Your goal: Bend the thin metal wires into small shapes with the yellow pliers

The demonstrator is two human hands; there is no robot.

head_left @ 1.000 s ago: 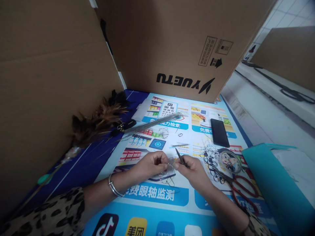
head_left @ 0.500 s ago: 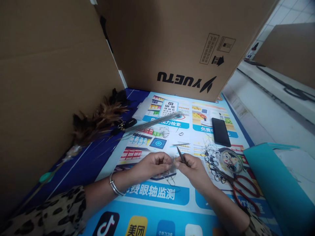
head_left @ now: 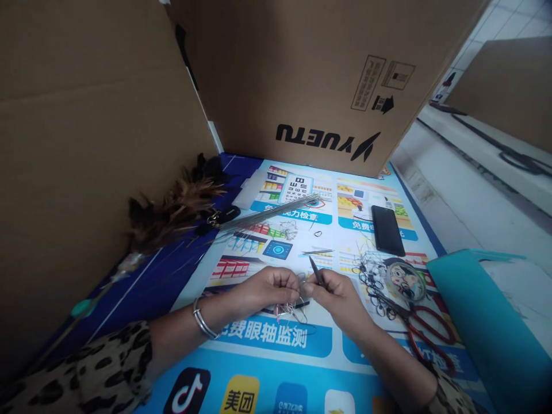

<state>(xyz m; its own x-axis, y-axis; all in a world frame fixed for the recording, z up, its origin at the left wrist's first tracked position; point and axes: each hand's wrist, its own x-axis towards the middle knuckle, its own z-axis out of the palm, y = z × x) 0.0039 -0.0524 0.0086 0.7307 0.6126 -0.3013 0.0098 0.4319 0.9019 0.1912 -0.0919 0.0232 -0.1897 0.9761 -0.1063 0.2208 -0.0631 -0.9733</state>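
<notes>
Near the middle of the printed mat, my left hand (head_left: 281, 287) is closed, thumb and fingertips pinching a thin looped wire (head_left: 304, 313). Its bent strands hang below the fingers, with a small pinkish bit among them. My right hand (head_left: 334, 293) is closed just to the right. A slim dark pointed tool (head_left: 315, 269) sticks up out of its grip, point toward the far side; the rest of it is hidden in the palm. Thumb and forefinger of this hand also meet at the wire. A few short straight wires (head_left: 318, 252) lie beyond the hands.
A bundle of long wires (head_left: 276, 212) lies behind, beside a black key fob (head_left: 227, 214) and brown feathers (head_left: 176, 201). To the right are a phone (head_left: 387, 230), a round tin (head_left: 405, 280), black wire loops (head_left: 371, 280), red-handled scissors (head_left: 431, 325) and a teal box (head_left: 487, 310). Cardboard (head_left: 328, 75) walls stand behind and left.
The wire strands under my left hand have shifted and show more clearly, with the pinkish bit now visible. My left fingers have curled slightly; the right hand has hardly moved.
</notes>
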